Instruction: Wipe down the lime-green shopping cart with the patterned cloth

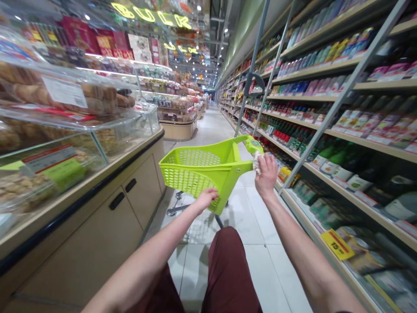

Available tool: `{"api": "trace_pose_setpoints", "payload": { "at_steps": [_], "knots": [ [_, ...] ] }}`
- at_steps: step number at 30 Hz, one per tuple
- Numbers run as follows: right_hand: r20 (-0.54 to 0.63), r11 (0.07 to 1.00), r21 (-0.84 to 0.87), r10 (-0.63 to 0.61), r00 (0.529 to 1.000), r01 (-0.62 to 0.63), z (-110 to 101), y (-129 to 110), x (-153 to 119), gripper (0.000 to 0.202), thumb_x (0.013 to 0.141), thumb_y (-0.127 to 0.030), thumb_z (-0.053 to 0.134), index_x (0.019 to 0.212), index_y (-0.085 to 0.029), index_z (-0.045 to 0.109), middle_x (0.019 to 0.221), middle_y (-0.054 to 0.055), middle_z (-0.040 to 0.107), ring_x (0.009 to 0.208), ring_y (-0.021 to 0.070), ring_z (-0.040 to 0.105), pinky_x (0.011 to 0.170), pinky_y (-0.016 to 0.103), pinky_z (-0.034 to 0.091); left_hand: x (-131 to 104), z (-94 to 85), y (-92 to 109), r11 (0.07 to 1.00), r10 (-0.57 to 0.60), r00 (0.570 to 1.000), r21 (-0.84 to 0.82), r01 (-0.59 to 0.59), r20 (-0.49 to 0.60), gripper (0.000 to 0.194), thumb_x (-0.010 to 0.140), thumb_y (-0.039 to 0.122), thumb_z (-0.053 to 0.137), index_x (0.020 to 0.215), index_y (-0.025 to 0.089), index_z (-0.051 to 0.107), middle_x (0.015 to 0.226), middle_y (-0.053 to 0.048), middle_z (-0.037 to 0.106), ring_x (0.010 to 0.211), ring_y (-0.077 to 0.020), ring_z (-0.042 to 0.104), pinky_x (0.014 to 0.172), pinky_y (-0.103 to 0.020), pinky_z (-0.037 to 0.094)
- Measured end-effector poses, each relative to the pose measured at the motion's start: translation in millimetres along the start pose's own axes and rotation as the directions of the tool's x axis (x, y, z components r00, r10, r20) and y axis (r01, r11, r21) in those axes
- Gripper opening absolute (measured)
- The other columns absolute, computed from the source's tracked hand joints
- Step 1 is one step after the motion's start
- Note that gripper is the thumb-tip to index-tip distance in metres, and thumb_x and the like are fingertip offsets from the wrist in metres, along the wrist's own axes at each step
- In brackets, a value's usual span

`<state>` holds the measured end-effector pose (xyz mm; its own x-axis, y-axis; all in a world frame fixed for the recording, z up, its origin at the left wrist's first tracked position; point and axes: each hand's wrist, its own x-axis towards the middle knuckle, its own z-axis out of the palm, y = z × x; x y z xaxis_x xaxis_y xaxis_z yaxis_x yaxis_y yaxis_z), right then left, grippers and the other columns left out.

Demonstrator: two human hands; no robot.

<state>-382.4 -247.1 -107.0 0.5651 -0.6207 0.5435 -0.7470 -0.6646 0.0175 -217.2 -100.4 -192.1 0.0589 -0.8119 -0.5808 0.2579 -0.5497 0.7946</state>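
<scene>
A lime-green child-size shopping cart (228, 174) with a perforated basket stands in the aisle before my knees, its handle end turned to the right. My right hand (267, 170) closes on a crumpled white wipe (257, 161), which lies against the cart's green handle (251, 143). Lower and to the left, my left hand (208, 198) is by the basket's rear lower side, its fingers loosely bent and apart. Nothing shows in that hand. Whether it touches the plastic, I cannot tell.
Shelves of bottles and cans (329, 169) line the right side, with a grey ladder (249, 82) leaning there. On the left runs a cabinet counter (130, 217) with clear bins and packed bread (94, 98). The tiled floor (208, 117) stretches ahead between them.
</scene>
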Motion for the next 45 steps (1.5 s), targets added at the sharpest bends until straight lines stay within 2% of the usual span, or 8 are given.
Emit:
{"api": "trace_pose_setpoints", "payload": {
  "at_steps": [6, 12, 17, 20, 29, 37, 40, 45],
  "knots": [
    [0.211, 0.981, -0.037, -0.180, 0.961, 0.192, 30.2, -2.0, -37.1, 0.038, 0.082, -0.007, 0.034, 0.110, -0.020, 0.055, 0.126, 0.006, 0.047, 0.128, 0.0206, 0.021, 0.098, 0.045, 0.025, 15.1, -1.0, -20.2, 0.939, 0.107, 0.989, 0.338, -0.068, -0.098, 0.032, 0.069, 0.012, 0.052, 0.101, 0.014, 0.055, 0.107, -0.010, 0.059, 0.102, -0.0194, 0.052, 0.091, -0.030, 0.035],
    [0.586, 0.925, 0.147, -0.366, 0.723, 0.350, 43.1, -26.4, -92.9, 0.038, 0.080, -0.008, 0.038, 0.110, -0.024, 0.055, 0.125, 0.005, 0.048, 0.124, 0.0203, 0.030, 0.098, 0.045, 0.026, 3.1, 6.4, -22.7, 0.584, 0.310, 0.948, 0.771, -0.252, 0.075, 0.046, 0.072, 0.013, 0.045, 0.119, 0.014, 0.044, 0.125, -0.010, 0.046, 0.115, -0.0196, 0.042, 0.099, -0.032, 0.029],
    [0.219, 0.986, -0.008, -0.159, 0.963, 0.165, 17.4, -9.9, -37.3, 0.048, 0.076, -0.004, 0.035, 0.120, -0.021, 0.048, 0.129, 0.006, 0.043, 0.130, 0.0199, 0.017, 0.101, 0.047, 0.020, 8.1, 3.6, -24.6, 0.412, 0.377, 0.924, 0.880, -0.234, 0.069, 0.058, 0.071, 0.015, 0.044, 0.128, 0.012, 0.034, 0.138, -0.011, 0.027, 0.126, -0.0235, 0.025, 0.103, -0.042, 0.021],
    [0.100, 0.994, -0.055, -0.083, 0.992, 0.089, 17.7, -5.8, -12.6, 0.050, 0.076, -0.004, 0.035, 0.122, -0.019, 0.045, 0.130, 0.007, 0.042, 0.130, 0.0200, 0.014, 0.102, 0.048, 0.017, 12.2, 5.3, -24.1, 0.375, 0.398, 0.915, 0.899, -0.227, 0.065, 0.061, 0.071, 0.016, 0.044, 0.130, 0.012, 0.030, 0.140, -0.011, 0.022, 0.129, -0.0244, 0.018, 0.104, -0.046, 0.017],
    [0.630, 0.940, 0.143, -0.327, 0.704, 0.309, 54.0, -44.1, -112.8, 0.040, 0.081, -0.008, 0.039, 0.115, -0.023, 0.052, 0.124, 0.006, 0.049, 0.122, 0.0211, 0.034, 0.098, 0.045, 0.027, 9.9, 0.3, -36.3, 0.311, 0.404, 0.908, 0.916, -0.253, 0.113, 0.062, 0.071, 0.014, 0.042, 0.131, 0.015, 0.029, 0.142, -0.009, 0.018, 0.130, -0.0229, 0.012, 0.105, -0.045, 0.013],
    [0.147, 0.994, -0.043, -0.092, 0.985, 0.099, 31.7, -20.7, -26.5, 0.045, 0.079, -0.008, 0.035, 0.120, -0.020, 0.048, 0.129, 0.006, 0.043, 0.129, 0.0209, 0.018, 0.101, 0.047, 0.018, 17.1, -12.7, -37.3, 0.333, 0.393, 0.918, 0.922, -0.197, 0.054, 0.063, 0.070, 0.014, 0.044, 0.132, 0.012, 0.028, 0.142, -0.011, 0.017, 0.130, -0.0245, 0.013, 0.104, -0.047, 0.013],
    [0.254, 0.984, 0.000, -0.171, 0.952, 0.177, 41.3, -22.8, -38.9, 0.042, 0.082, -0.008, 0.034, 0.120, -0.021, 0.048, 0.128, 0.006, 0.045, 0.129, 0.0204, 0.020, 0.101, 0.046, 0.019, 15.7, -8.5, -33.1, 0.335, 0.406, 0.911, 0.916, -0.221, 0.072, 0.063, 0.071, 0.013, 0.043, 0.132, 0.013, 0.028, 0.142, -0.011, 0.017, 0.130, -0.0238, 0.012, 0.104, -0.046, 0.013],
    [0.596, 0.946, 0.134, -0.315, 0.738, 0.296, 52.3, -45.0, -100.4, 0.040, 0.081, -0.007, 0.038, 0.116, -0.020, 0.052, 0.124, 0.006, 0.049, 0.122, 0.0225, 0.034, 0.098, 0.044, 0.026, 11.0, -6.0, -29.9, 0.335, 0.397, 0.913, 0.911, -0.238, 0.093, 0.062, 0.072, 0.014, 0.042, 0.132, 0.012, 0.028, 0.142, -0.010, 0.016, 0.130, -0.0234, 0.012, 0.105, -0.045, 0.012]
  ]
}}
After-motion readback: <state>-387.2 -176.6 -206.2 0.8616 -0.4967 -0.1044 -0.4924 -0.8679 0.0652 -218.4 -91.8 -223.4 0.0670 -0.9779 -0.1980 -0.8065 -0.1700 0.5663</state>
